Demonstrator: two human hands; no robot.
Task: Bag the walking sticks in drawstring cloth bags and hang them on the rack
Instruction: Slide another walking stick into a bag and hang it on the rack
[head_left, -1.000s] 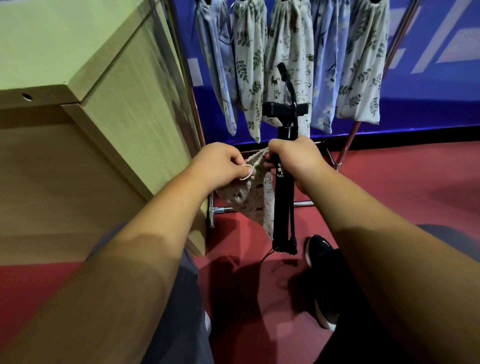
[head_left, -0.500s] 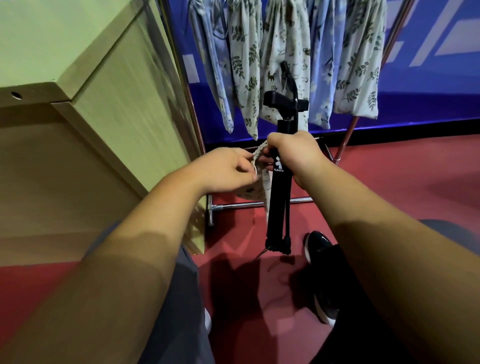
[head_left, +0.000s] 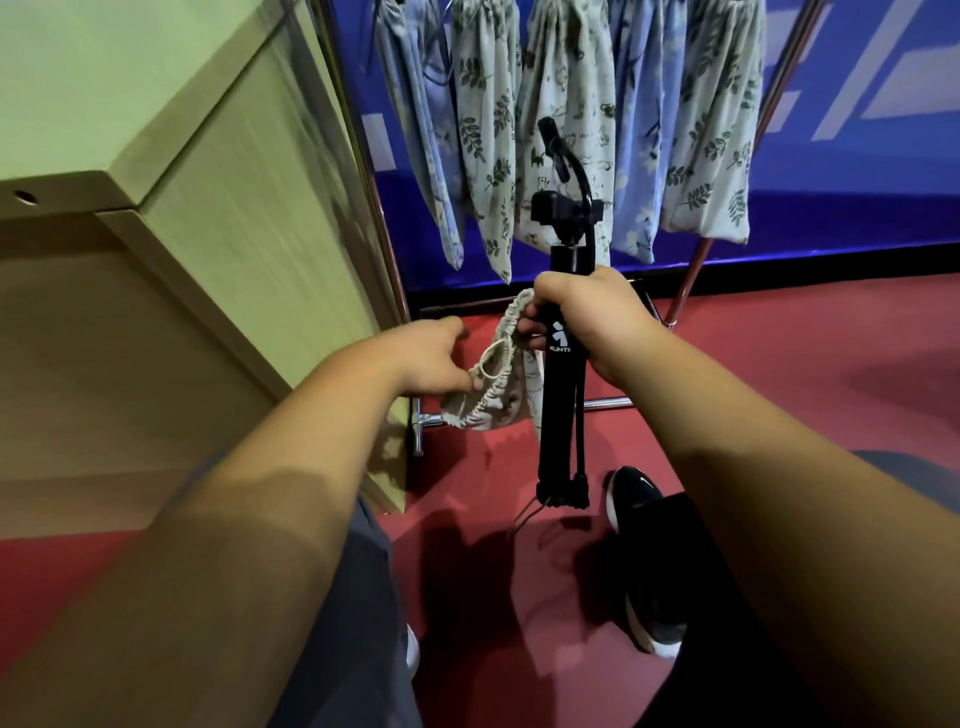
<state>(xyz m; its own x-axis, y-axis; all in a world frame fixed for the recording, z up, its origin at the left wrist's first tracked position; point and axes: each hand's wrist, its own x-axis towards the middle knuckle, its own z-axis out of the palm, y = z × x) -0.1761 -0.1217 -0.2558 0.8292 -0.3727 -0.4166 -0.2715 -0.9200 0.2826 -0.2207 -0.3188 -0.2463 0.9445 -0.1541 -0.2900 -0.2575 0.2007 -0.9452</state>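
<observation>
At twelve o'clock the rack (head_left: 608, 401) carries filled bags (head_left: 566, 119). At centre, the folded walking stick (head_left: 558, 415) stands upright, unbagged, clenched in the right hand (head_left: 597, 322). Those fingers also pinch the drawstring bag (head_left: 493, 400) at its nine o'clock. The left hand (head_left: 431, 358) pinches the gathered rim, likely to spread the mouth.

A pale wooden cabinet (head_left: 218, 218) fills the left side, standing on the red floor (head_left: 779, 374) with one corner pointing toward the middle. A small round hole (head_left: 25, 197) sits in its front edge at the far left. Along the far edge of the floor runs a black skirting strip (head_left: 831, 260), with a blue wall (head_left: 857, 171) above it that carries pale slanted stripes (head_left: 883, 88). A black shoe (head_left: 641, 551) with a white sole rests on the floor at lower centre, and a grey trouser leg (head_left: 358, 623) shows near the bottom edge.
</observation>
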